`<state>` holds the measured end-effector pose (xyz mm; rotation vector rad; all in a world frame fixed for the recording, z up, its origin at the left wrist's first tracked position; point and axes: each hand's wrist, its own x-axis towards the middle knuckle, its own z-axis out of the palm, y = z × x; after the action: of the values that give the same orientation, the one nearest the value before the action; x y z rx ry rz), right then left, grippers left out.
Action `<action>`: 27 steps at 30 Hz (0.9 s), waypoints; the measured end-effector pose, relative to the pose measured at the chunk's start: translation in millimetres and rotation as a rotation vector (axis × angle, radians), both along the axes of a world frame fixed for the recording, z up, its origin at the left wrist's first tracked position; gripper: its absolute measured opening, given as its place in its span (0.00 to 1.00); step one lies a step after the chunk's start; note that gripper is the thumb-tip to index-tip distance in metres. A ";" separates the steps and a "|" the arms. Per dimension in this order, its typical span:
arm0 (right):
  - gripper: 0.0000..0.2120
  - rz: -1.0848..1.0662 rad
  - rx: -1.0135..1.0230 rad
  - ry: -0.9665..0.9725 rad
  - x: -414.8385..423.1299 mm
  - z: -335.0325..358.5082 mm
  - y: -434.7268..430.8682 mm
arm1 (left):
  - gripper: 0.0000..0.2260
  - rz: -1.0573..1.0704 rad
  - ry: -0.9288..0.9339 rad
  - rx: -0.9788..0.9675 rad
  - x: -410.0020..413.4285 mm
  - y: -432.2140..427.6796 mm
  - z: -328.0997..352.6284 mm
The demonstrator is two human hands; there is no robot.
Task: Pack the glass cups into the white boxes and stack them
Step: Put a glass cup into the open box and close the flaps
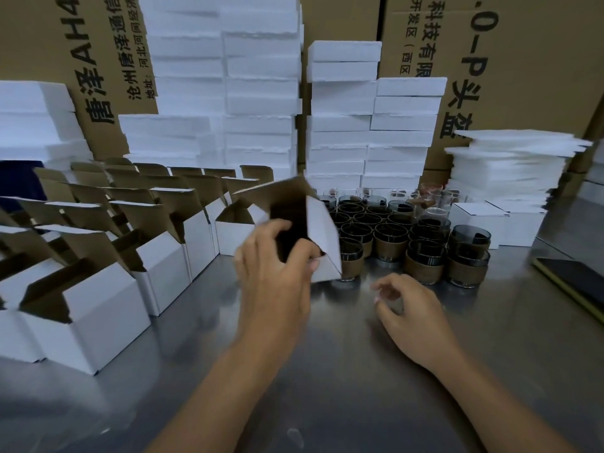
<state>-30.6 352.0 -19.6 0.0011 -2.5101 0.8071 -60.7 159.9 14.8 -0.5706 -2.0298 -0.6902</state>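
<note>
Brown cartons [529, 53] printed with black characters wall off the far side of your tabletop [327, 371], which is bare brushed metal. Against them rise tall stacks of closed white boxes [261, 93], in several columns from the left edge to right of centre. To your left stand rows of open white boxes [98, 299], lids raised and brown insides showing; their interiors are in shadow, so what they hold cannot be told. At the far right sits a pile of flat white sheets [510, 165], and one closed white box [490, 220] stands just in front of it.

The glass cups [392, 237] are packed close together on the tabletop right of centre, upright, dark glass with a brown band around each; a few clear ones stand behind them.

Your left hand [274, 266] grips a single white box [322, 237] lifted off the tabletop and tilted, its flap open, just beside the cups. Its inside is dark and blurred, so you cannot tell whether a cup is in it. Your right hand [411, 312] hangs above the tabletop near that box, fingers loosely curled, holding nothing.

A dark flat device [575, 279] lies at the right edge.
</note>
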 end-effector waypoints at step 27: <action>0.54 0.176 -0.509 -0.167 -9.1 0.5 12.3 | 0.15 -0.165 -0.568 0.275 -50.7 11.2 -28.3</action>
<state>-39.7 364.3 -19.1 -0.0192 -2.4052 1.5553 -111.4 171.1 -13.5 -0.4104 -2.3572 -1.3260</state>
